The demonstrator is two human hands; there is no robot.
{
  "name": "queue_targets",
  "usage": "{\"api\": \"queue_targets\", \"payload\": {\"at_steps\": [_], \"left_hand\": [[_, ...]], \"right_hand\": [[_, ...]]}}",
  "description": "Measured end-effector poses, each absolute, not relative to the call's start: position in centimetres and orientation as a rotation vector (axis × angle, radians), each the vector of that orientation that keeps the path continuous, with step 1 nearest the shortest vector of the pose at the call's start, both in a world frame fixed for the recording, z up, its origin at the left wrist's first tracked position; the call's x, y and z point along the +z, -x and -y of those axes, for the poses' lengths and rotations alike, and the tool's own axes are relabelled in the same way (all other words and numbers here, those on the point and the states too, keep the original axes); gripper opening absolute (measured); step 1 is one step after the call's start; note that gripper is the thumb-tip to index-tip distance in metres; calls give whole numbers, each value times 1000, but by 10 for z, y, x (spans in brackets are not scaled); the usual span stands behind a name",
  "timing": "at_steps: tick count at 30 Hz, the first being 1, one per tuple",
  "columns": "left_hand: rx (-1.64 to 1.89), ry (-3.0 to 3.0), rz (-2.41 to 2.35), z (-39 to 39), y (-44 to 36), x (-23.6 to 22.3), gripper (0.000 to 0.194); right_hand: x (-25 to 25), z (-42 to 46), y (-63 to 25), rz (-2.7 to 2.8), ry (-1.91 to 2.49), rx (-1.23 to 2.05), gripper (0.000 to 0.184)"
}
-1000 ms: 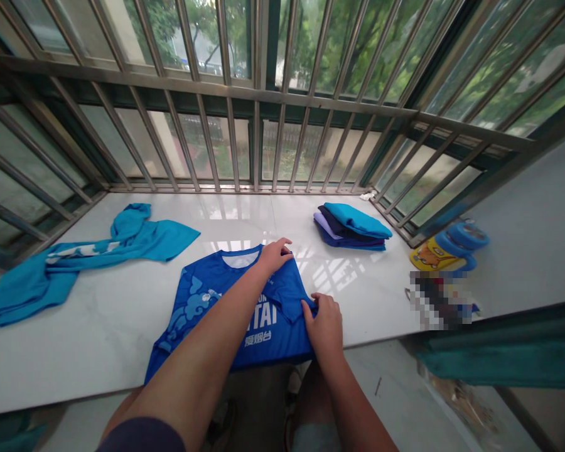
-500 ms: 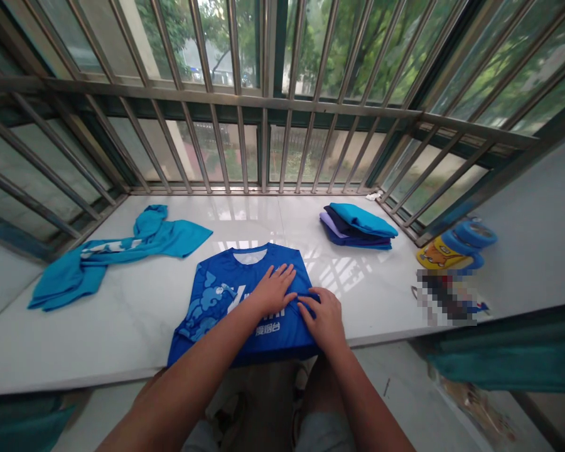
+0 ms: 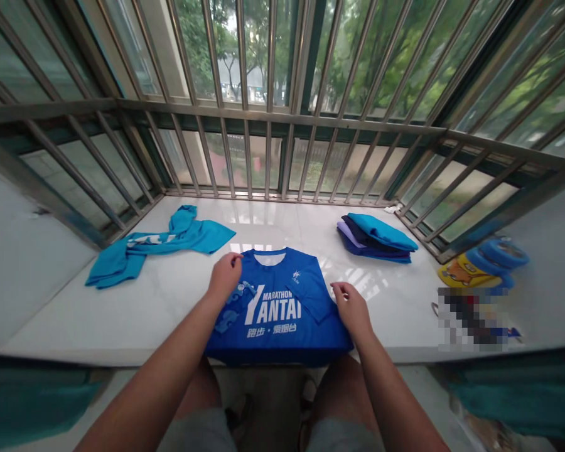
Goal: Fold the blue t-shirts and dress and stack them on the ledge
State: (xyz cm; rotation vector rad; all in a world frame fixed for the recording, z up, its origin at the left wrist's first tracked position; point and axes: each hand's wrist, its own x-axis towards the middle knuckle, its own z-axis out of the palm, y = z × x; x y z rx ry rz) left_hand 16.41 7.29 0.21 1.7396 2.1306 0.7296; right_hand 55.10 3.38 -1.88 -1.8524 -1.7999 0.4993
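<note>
Blue Yantai marathon T-shirt lying flat, front up, collar away, white lettering across chest, image-right sleeve folded inward over front.

Royal-blue jersey, white lettering, lighter-blue cloud pattern, turquoise shirt
</note>
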Motion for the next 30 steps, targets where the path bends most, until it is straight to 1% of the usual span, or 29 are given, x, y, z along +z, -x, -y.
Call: {"api": "queue_targets", "payload": {"at_steps": [3,5,8,12,14,18,21,23,25,28,30], "left_hand": [[608,-1544,-2262,-90,-108,14,24],[487,-1440,-2248,-103,-88,17,17],[350,-1308,-2143,-119,-77,16,25],[327,-1195,-2001,-129,-77,10,33],[377,-1146,-1936,-128,-78,8,40],[551,-1090,-1790,-110,-76,8,57],[726,-1128,-1621,-78,-65,6,67],[830,-1256,-1542,-51,-54,1,62],[839,-1462,-1573,-22,-44,-7,48],[678,-1773,-1631,14,-36,-16,29],[591,-1898,-1590,28,-36,-18,24]], "right_hand": [[1,-84,-542,1925,1988,496,32],[8,-120,-531,1955,2029,490,31],[10,-163,-514,1985,2113,509,30],[5,-193,-502,2027,2154,580,10],[4,-197,-501,2034,2133,607,5],[11,-185,-511,2013,2003,610,9],[18,-154,-531,2014,1860,622,13],[18,-126,-550,2047,1689,621,11],[10,-94,-571,2108,1473,601,11],[-10,-56,-595,2246,1309,597,15],[-20,-42,-603,2348,1313,605,19]]}}
